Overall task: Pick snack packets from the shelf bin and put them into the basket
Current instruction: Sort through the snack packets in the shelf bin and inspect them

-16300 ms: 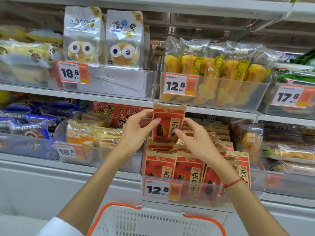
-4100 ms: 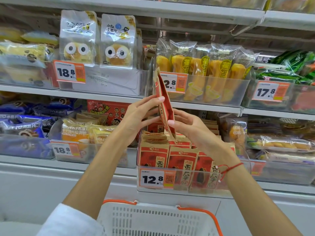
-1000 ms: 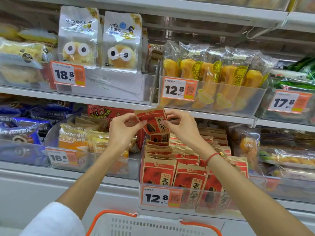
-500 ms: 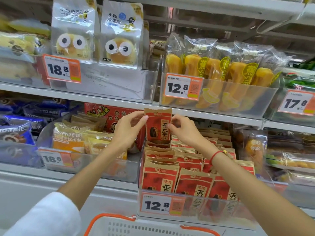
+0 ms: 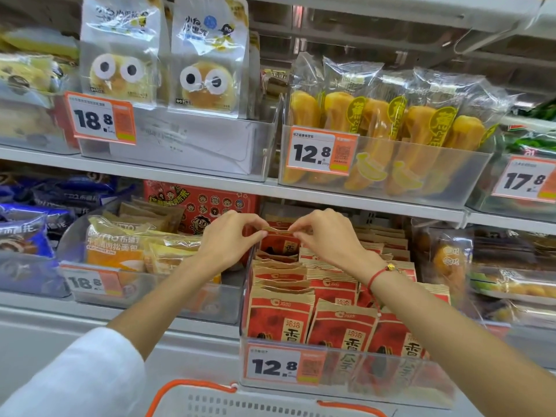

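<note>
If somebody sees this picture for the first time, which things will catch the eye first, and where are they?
In the centre, the left hand and right hand pinch the top edge of a red snack packet at the back of the shelf bin. Below, the white basket with orange handles waits. On the upper shelf, two bun bags with googly eyes stand out.

Only the top rim of the white basket (image 5: 240, 401) and its orange handles shows; the bottom edge cuts off the rest. The pinched snack packet (image 5: 279, 245) is mostly buried behind the front rows, and the left hand (image 5: 231, 239) and right hand (image 5: 326, 236) cover its upper corners. The small print on the 12.8 price tag (image 5: 282, 367) is too fine to read. The lower fronts of the nearest packets blur behind the clear bin wall (image 5: 391, 374).
</note>
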A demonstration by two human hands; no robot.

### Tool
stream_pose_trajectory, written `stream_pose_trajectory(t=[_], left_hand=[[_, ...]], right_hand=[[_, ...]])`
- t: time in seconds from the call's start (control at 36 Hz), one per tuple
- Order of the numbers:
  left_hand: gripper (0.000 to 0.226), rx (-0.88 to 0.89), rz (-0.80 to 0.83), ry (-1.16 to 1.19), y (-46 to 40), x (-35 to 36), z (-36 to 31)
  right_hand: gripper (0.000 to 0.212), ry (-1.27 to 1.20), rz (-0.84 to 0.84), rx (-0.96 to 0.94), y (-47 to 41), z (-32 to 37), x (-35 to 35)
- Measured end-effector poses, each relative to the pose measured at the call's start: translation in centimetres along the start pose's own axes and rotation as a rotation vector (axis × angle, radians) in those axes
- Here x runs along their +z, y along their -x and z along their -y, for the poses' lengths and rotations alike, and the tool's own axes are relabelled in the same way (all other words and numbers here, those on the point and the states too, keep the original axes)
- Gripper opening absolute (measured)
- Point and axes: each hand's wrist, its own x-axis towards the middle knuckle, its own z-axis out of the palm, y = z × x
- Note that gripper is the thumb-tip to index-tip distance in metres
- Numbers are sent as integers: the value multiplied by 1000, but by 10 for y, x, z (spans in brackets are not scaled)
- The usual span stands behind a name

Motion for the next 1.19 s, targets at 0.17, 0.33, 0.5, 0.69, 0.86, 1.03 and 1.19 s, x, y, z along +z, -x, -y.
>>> stream_pose_trajectory(t=[0.17, 0.33, 0.5, 0.69, 0.86, 1.03, 1.19], left_hand=[[20, 27, 6, -110, -12, 1, -5], [24, 57, 98, -239, -23, 0, -7], [23, 70, 159, -274, -27, 6, -4], [19, 38, 280, -252, -36, 3, -10], [29, -63, 215, -79, -38, 10, -13], [31, -134, 293, -92, -47, 28, -18], [25, -131, 213, -248, -49, 30, -22]], right_hand=[[25, 107, 121, -62, -15, -1, -2], [27, 197, 139, -77, -25, 1, 14], [25, 221, 139, -67, -27, -1, 30], [26, 203, 219, -45, -28, -4, 29], [39, 142, 389, -34, -19, -12, 15], [51, 89, 511, -3, -6, -17, 7], [47, 80, 588, 1, -7, -18, 6]])
